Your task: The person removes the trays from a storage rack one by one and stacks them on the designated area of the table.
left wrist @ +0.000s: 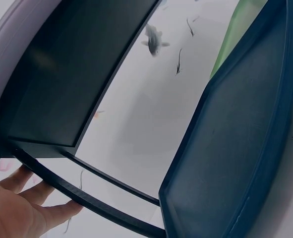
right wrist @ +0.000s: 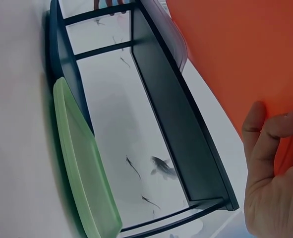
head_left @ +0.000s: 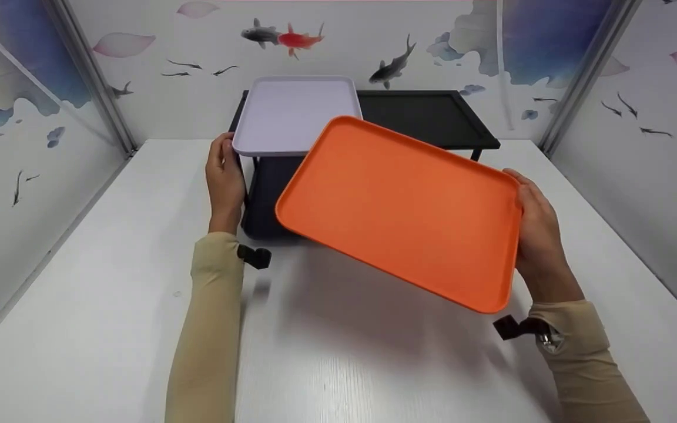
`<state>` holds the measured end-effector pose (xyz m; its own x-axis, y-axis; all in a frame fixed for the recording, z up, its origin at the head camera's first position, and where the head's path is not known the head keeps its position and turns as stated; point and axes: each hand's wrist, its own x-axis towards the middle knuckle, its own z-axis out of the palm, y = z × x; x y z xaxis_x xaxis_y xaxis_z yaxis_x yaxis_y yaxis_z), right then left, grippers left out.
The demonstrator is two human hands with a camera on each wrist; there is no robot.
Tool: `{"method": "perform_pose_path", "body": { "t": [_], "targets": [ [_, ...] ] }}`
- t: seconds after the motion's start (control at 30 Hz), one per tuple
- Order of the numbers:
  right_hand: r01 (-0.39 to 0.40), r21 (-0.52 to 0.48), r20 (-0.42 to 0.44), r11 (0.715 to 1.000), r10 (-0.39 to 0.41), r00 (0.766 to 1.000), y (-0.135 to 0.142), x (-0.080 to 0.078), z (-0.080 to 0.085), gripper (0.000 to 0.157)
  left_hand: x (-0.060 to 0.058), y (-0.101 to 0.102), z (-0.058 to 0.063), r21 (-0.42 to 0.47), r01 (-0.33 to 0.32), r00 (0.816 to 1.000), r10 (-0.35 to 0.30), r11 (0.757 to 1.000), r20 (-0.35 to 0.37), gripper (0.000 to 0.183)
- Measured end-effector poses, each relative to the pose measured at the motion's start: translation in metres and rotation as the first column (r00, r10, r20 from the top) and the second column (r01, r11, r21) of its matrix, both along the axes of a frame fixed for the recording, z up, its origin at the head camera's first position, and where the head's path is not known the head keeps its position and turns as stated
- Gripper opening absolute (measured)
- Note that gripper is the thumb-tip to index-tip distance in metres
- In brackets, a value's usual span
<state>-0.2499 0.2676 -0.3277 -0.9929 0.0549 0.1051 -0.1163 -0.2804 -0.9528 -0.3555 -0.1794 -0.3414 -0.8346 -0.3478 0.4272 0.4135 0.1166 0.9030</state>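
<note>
Tan cloth sleeves [head_left: 212,329] came nearest me, and between them the smooth orange rectangular tray [head_left: 406,214] hung tilted in the air before the black shelf rack [head_left: 421,117], the right hand [head_left: 541,235] pinching only its short rim, so it looked liable to twist loose. Its free end might also have knocked the round-cornered lavender tray [head_left: 297,114], which overhung the rack's top, though the left hand [head_left: 225,185] gripped the rack's slim side; a pale green lipped tray [right wrist: 87,163] lay below.

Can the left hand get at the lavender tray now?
Probably yes: the left hand is beside the lavender tray at its near-left corner, and the orange tray in the right hand is clear of that side.
</note>
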Motion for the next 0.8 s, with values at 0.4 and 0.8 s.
{"method": "perform_pose_path", "body": {
  "t": [0.4,0.8],
  "targets": [
    [-0.035,-0.039,-0.018,0.999,0.034,0.999,0.001,-0.002,-0.003,0.055,0.02,0.007,0.016,-0.006,-0.006,1.0,0.006,1.0,0.02,0.039],
    [-0.058,-0.017,-0.064,0.998,0.057,0.996,0.003,-0.005,-0.008,0.053,-0.002,-0.001,-0.001,-0.013,-0.008,1.0,0.008,1.0,-0.004,0.04]
  ]
}}
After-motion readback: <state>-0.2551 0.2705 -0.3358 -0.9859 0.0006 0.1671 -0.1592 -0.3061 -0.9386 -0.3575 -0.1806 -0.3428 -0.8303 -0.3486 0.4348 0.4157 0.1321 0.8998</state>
